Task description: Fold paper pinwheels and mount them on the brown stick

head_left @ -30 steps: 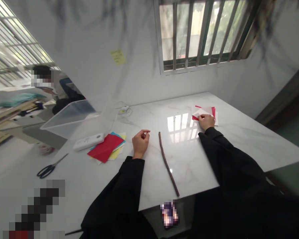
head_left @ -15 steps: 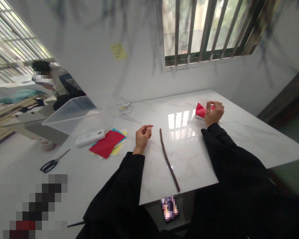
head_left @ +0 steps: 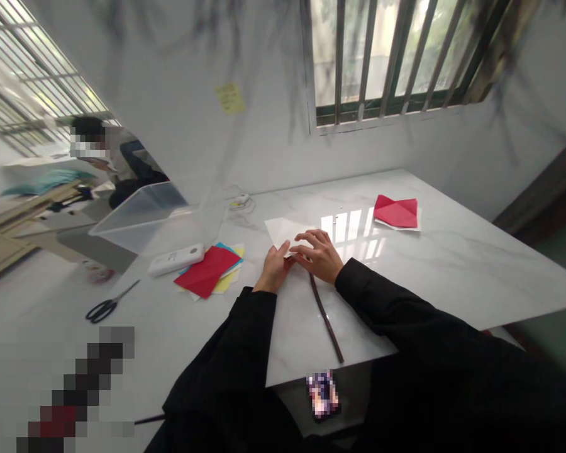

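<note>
A thin sheet of white paper [head_left: 279, 230] is held up over the table between my two hands. My left hand [head_left: 274, 269] is closed on its near edge, thumb on top. My right hand [head_left: 321, 257] pinches the sheet's right side, its fingers bent close to the left thumb. Below my hands a slender brown stick [head_left: 324, 314] lies on the table, its far end hidden behind my right hand. Off to the right are a piece of red paper [head_left: 399, 212] and white paper beneath it.
Left of my hands lie red, blue and yellow papers [head_left: 208, 270] beside a white device [head_left: 176, 259]. Black-handled scissors [head_left: 104, 308] are farther left. A clear plastic bin [head_left: 136, 217] stands behind. The table's front edge is near me; a person [head_left: 122, 163] sits beyond.
My right hand has moved left from the red paper to the middle, bringing a white sheet. My left hand has closed on that sheet. The red paper stays at the right.
</note>
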`<state>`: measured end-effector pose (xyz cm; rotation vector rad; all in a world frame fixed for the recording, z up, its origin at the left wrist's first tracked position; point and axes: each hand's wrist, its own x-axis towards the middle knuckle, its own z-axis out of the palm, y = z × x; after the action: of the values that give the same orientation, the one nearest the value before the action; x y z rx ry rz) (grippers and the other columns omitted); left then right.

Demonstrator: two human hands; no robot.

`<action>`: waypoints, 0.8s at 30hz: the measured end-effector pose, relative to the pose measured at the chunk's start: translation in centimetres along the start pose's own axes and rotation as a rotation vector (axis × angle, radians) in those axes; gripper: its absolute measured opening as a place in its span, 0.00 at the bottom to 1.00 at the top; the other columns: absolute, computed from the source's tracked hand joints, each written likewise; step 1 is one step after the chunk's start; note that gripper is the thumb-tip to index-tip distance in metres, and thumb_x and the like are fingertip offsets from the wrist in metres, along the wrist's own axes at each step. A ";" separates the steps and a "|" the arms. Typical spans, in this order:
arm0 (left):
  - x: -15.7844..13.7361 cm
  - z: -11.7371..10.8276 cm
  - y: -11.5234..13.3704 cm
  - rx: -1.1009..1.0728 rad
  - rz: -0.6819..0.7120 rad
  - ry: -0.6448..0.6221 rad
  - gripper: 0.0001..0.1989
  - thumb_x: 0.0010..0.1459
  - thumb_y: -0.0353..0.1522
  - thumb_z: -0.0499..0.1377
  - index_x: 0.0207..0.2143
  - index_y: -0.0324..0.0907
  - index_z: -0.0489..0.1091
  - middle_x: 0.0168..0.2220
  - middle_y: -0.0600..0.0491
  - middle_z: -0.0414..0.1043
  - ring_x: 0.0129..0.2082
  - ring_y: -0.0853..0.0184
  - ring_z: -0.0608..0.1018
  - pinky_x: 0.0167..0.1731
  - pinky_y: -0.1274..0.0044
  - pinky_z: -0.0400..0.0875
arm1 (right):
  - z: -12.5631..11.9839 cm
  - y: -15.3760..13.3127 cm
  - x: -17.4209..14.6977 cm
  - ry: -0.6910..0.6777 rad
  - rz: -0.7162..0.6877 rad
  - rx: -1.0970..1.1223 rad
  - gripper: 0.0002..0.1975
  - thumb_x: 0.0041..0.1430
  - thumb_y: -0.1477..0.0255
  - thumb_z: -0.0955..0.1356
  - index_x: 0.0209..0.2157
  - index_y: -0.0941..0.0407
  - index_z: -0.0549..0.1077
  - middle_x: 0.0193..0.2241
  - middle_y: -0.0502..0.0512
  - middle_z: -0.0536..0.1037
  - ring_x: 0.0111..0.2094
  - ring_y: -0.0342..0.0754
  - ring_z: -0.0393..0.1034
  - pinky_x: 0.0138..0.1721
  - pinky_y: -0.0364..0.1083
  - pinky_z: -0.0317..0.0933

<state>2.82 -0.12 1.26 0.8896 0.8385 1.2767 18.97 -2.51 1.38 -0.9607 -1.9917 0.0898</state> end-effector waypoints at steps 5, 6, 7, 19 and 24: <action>0.4 -0.3 0.3 -0.031 -0.005 0.089 0.21 0.56 0.29 0.66 0.53 0.41 0.72 0.47 0.48 0.80 0.43 0.63 0.82 0.43 0.72 0.79 | 0.3 0.3 0.5 0.320 0.353 0.220 0.24 0.67 0.58 0.66 0.61 0.51 0.69 0.59 0.62 0.71 0.56 0.57 0.68 0.59 0.58 0.62; 0.3 -0.2 0.3 -0.040 -0.012 0.091 0.22 0.56 0.28 0.66 0.54 0.41 0.72 0.47 0.48 0.80 0.44 0.62 0.82 0.45 0.71 0.79 | 0.6 0.7 0.5 0.400 0.478 0.312 0.25 0.67 0.56 0.64 0.61 0.52 0.68 0.57 0.63 0.72 0.53 0.56 0.70 0.55 0.56 0.65; 0.2 -0.1 0.4 -0.046 -0.011 0.086 0.24 0.55 0.28 0.67 0.55 0.41 0.72 0.48 0.48 0.80 0.46 0.61 0.82 0.47 0.70 0.79 | 0.9 1.1 0.5 0.447 0.597 0.412 0.27 0.67 0.54 0.63 0.61 0.53 0.67 0.56 0.64 0.73 0.50 0.54 0.71 0.50 0.54 0.68; -0.2 0.1 0.8 -0.008 0.001 -0.042 0.29 0.54 0.36 0.70 0.58 0.45 0.69 0.54 0.47 0.77 0.52 0.58 0.79 0.52 0.67 0.76 | 1.6 3.7 0.6 0.300 0.926 0.949 0.19 0.47 0.58 0.76 0.25 0.54 0.65 0.24 0.48 0.70 0.28 0.44 0.67 0.32 0.45 0.65; 0.2 -1.0 1.9 -0.082 -0.066 -0.004 0.31 0.60 0.60 0.54 0.54 0.51 0.71 0.55 0.47 0.75 0.50 0.56 0.80 0.51 0.62 0.76 | -0.1 4.6 0.7 0.248 1.007 1.264 0.17 0.44 0.63 0.78 0.27 0.54 0.69 0.31 0.50 0.77 0.30 0.43 0.70 0.38 0.46 0.70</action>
<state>1.19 0.27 2.52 0.7924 0.8004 1.2425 21.56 1.14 0.09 -0.8779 -0.7104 1.4780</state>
